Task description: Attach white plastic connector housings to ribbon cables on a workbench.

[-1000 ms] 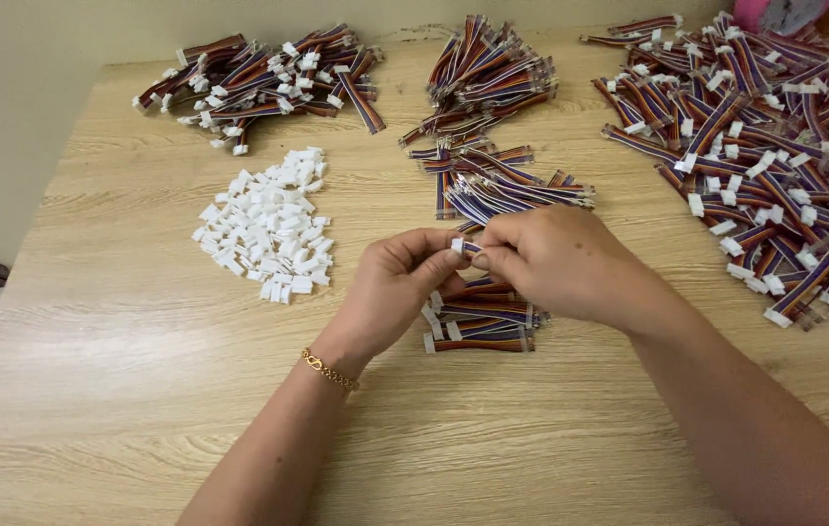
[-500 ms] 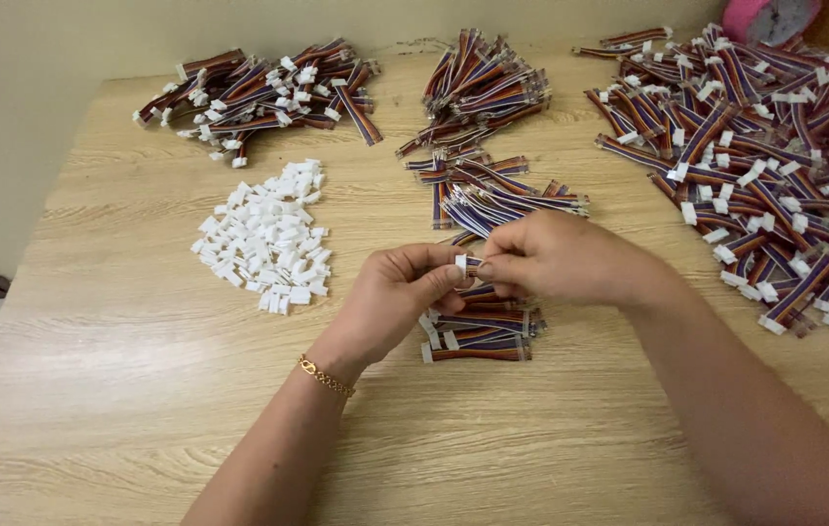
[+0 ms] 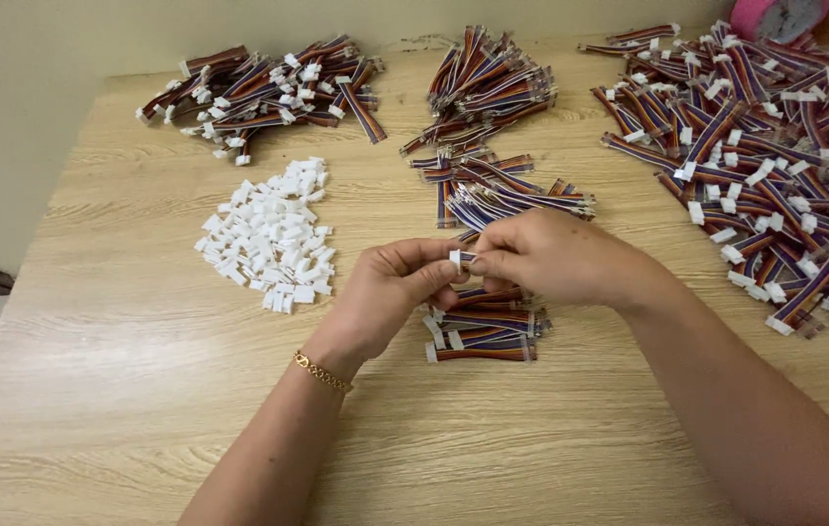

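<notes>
White connector | pinched between left hand, right hand | both grips closed, palms inward

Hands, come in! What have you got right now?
Left hand and right hand pinch one white connector. Wire bundle lies under them. Nothing blocking.

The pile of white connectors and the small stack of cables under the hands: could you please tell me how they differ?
The pile of white connectors is loose, plain white and lies left of the left hand. The small stack of cables is striped red, blue and white, laid neatly side by side, partly under both hands. The connectors are tiny blocks; the cables are longer, with white ends. Both rest on the wooden table.
</notes>
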